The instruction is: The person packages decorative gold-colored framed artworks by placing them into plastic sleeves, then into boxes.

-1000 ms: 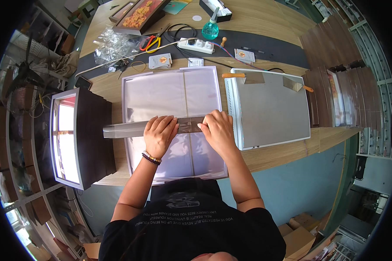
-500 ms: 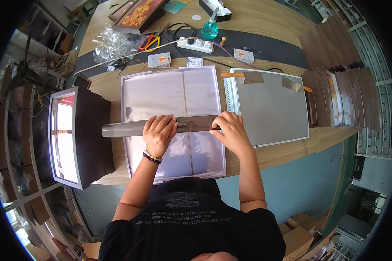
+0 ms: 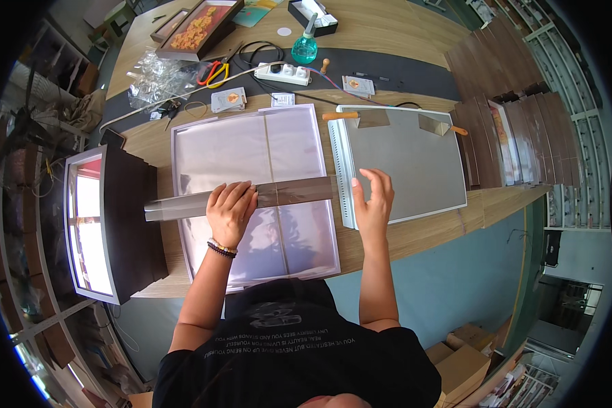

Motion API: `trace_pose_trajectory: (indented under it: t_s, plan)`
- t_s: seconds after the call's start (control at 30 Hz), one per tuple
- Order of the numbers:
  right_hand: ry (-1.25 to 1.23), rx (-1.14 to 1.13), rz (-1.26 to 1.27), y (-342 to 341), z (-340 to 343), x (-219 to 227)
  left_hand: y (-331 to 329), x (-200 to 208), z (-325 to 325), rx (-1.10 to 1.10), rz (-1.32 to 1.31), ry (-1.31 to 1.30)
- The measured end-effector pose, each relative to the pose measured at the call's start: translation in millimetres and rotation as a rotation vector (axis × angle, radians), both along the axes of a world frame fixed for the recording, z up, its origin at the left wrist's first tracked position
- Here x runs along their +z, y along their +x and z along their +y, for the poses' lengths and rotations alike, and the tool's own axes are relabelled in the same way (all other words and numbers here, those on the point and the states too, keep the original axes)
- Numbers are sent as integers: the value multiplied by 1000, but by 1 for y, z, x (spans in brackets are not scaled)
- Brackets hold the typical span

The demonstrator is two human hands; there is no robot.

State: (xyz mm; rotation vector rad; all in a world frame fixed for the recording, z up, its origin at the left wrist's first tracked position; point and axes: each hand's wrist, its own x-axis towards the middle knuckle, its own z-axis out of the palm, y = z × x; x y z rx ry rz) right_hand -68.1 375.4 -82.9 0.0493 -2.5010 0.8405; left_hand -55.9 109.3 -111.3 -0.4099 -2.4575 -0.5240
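Observation:
My left hand (image 3: 232, 214) is closed over a long, narrow brown box-like piece (image 3: 292, 191), which looks like a frame seen edge-on. Clear plastic film (image 3: 163, 210) sticks out past its left end. Beneath it lies a pale lilac, film-covered flat panel (image 3: 217, 149) with raised edges and a thin line down it. Just beyond the right end of the brown piece, my right hand (image 3: 375, 206) is open, thumb and fingers apart, holding nothing. It hovers over the near left edge of a grey flat plate (image 3: 404, 163), on which two wooden-handled scrapers (image 3: 340, 115) rest.
Dark frames (image 3: 126, 224) stand stacked at the left, and more brown frames (image 3: 523, 143) at the right. Farther back are crumpled plastic (image 3: 160, 78), scissors (image 3: 219, 71), a white power strip (image 3: 283, 73) with cables, a green bottle (image 3: 304, 50) and small cards (image 3: 228, 100).
My right hand has let go of the brown piece's right end and opened out to the right. My left hand keeps its hold. The whole view has shifted slightly.

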Motion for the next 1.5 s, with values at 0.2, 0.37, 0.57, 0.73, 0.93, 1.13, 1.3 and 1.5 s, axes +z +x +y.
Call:
trace_pose_trajectory:
  t_s: [0.2,0.37,0.57,0.73,0.93,1.13,1.3,1.5]
  plan:
    - [-732,12,-459,-11,9,-35,-3,3,4,-14,4,19]
    - [-911,248,-761,-25,-7,-28,0,1,-5,30,48,10]
    - [-1171,360,-712,-24,15,-53,-3,-5,7,-18,61,85]
    - [-1301,463,-748,-30,24,-63,-1,-7,3,-14,65,78]
    - [-1345,399,-766,-28,19,-56,-3,-9,6,-24,68,107]
    - [-882,229,-654,-21,15,-41,0,-4,3,-2,33,99]
    - [77,225,57,-3,-38,-1,-2,-10,0,7,69,57]
    - [300,374,-27,3,-71,-24,-2,-11,6,4,37,54]
